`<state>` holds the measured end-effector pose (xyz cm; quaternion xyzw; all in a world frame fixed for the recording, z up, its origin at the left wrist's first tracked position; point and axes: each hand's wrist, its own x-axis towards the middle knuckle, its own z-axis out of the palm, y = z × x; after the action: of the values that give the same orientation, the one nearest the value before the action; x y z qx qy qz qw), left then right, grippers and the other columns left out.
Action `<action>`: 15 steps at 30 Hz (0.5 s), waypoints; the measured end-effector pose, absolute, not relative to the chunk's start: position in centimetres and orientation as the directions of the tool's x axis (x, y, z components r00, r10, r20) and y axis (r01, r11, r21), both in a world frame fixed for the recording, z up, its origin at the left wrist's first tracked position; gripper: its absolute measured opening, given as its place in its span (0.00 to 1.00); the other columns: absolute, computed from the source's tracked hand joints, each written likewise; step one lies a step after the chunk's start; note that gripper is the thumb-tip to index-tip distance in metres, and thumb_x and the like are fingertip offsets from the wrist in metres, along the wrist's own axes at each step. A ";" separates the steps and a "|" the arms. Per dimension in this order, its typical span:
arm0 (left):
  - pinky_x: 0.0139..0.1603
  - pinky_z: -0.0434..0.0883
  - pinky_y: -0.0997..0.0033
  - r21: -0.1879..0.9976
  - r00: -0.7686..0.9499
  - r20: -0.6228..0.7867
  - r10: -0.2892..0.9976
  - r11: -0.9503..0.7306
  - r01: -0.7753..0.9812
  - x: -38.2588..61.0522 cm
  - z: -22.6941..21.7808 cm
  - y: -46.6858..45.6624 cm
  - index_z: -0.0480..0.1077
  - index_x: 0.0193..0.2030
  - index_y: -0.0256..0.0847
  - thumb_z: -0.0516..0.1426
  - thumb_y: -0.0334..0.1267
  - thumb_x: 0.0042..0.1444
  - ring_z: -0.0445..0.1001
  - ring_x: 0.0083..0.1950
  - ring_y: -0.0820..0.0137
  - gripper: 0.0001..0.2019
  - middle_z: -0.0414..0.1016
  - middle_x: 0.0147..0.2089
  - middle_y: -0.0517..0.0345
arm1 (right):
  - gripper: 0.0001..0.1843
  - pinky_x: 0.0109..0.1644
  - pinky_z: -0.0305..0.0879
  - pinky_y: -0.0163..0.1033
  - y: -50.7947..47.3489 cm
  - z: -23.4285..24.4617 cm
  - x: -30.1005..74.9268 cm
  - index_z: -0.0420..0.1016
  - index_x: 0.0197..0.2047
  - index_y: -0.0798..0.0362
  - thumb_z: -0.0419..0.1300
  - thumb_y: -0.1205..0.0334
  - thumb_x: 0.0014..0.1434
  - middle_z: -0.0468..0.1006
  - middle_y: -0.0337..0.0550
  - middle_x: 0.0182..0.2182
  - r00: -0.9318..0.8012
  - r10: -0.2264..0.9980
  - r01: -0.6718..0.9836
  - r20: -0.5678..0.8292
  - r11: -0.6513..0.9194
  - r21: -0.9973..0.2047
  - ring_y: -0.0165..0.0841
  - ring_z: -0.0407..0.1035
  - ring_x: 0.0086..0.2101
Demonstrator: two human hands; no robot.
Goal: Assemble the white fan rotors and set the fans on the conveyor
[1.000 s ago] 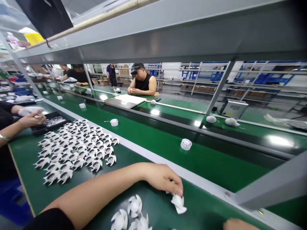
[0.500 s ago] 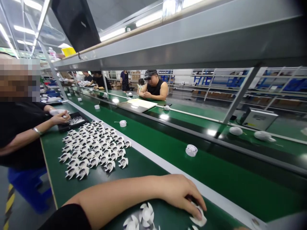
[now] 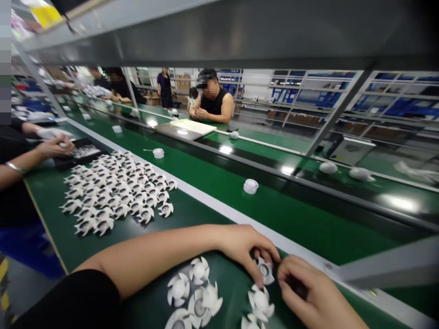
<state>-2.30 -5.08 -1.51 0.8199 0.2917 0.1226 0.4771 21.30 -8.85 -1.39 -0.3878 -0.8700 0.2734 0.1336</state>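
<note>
My left hand (image 3: 245, 246) reaches across the table, thumb and fingers closed about a small white fan wheel (image 3: 265, 271) with curved blades. Close beside it on the right is my right hand (image 3: 310, 288). Its fingers are curled in, and whatever may be between them is hidden. Just below my left hand another white fan wheel (image 3: 261, 303) lies on the green tabletop. A loose group of fan wheels (image 3: 200, 305) lies under my left forearm, some overlapping.
Many more fan wheels (image 3: 116, 187) cover the table to the left. Beyond a pale strip, a green conveyor belt (image 3: 206, 183) carries round white parts (image 3: 251, 186). A metal post (image 3: 387, 265) stands at right. A co-worker's hand (image 3: 56, 148) is beside a black tray (image 3: 80, 153).
My right hand has come in from the lower right, up beside my left hand. The view has tilted down, showing more loose fan wheels. The left hand keeps its fingers around a fan wheel.
</note>
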 end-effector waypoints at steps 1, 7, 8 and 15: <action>0.50 0.70 0.73 0.857 0.796 -0.067 0.602 -0.374 0.355 -2.3 -1.6 -4.9 0.70 0.58 0.47 0.72 0.45 0.41 0.75 0.45 0.70 0.35 0.80 0.48 0.61 | 0.08 0.34 0.63 0.33 -9.1 -1.1 20.9 0.69 0.30 0.50 0.52 0.65 0.59 0.73 0.39 0.30 -0.660 0.750 0.592 0.035 0.548 -0.590 0.30 0.68 0.30; 0.46 0.70 0.73 0.848 0.794 -0.067 0.604 -0.385 0.364 -2.1 -1.2 -5.0 0.70 0.55 0.46 0.73 0.39 0.41 0.76 0.43 0.71 0.32 0.82 0.48 0.61 | 0.09 0.35 0.64 0.36 -9.7 -1.0 19.5 0.72 0.31 0.50 0.53 0.64 0.61 0.74 0.41 0.32 -0.614 0.783 0.633 0.100 0.564 -0.530 0.32 0.70 0.32; 0.46 0.69 0.73 0.842 0.792 -0.067 0.607 -0.391 0.371 -2.0 -1.1 -5.0 0.70 0.54 0.46 0.72 0.39 0.41 0.76 0.42 0.71 0.31 0.82 0.47 0.62 | 0.09 0.36 0.65 0.36 -9.7 -1.1 19.3 0.73 0.31 0.50 0.54 0.64 0.61 0.74 0.41 0.32 -0.607 0.787 0.650 0.110 0.571 -0.501 0.33 0.71 0.33; 0.45 0.69 0.73 0.787 0.785 -0.094 0.612 -0.437 0.435 -2.0 -0.3 -5.2 0.71 0.49 0.45 0.72 0.41 0.40 0.77 0.43 0.70 0.28 0.81 0.44 0.64 | 0.13 0.37 0.73 0.38 -9.5 -2.1 18.4 0.79 0.38 0.51 0.52 0.68 0.59 0.80 0.45 0.35 -0.670 0.683 0.664 0.291 0.726 -0.176 0.38 0.77 0.35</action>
<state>-2.04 -5.19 -0.31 0.8413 0.3113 0.1029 0.4299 18.37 -9.47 -2.13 -0.3688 -0.9134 0.0273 0.1703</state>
